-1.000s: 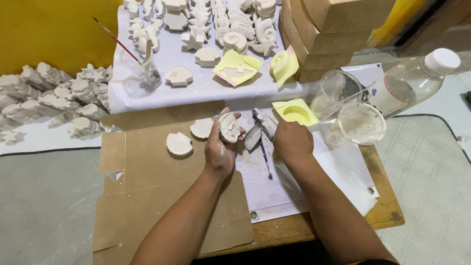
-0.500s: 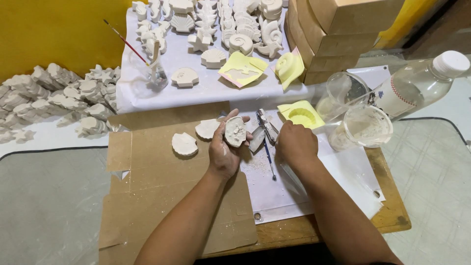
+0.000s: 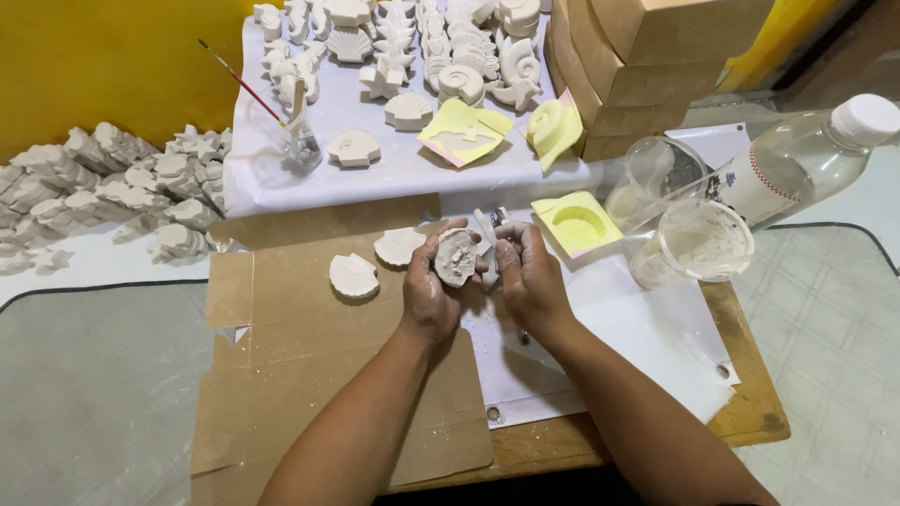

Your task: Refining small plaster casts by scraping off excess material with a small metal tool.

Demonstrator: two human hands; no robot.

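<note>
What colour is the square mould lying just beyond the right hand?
Pale yellow: the square mould with a round hollow, seen in the head view, beyond the right hand.

- Plaster shell casts on cardboard: 2, one, another
- Cast in hand: 1
- Yellow moulds: 3
- Clear cups: 2
- Clear bottle: 1
- Paintbrush: 1

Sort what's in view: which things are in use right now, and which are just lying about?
In use: plaster cast held in left hand; small tool in right hand.

Lying about: two shell casts on cardboard, yellow mould, cups, bottle, brush, boxes.
</note>
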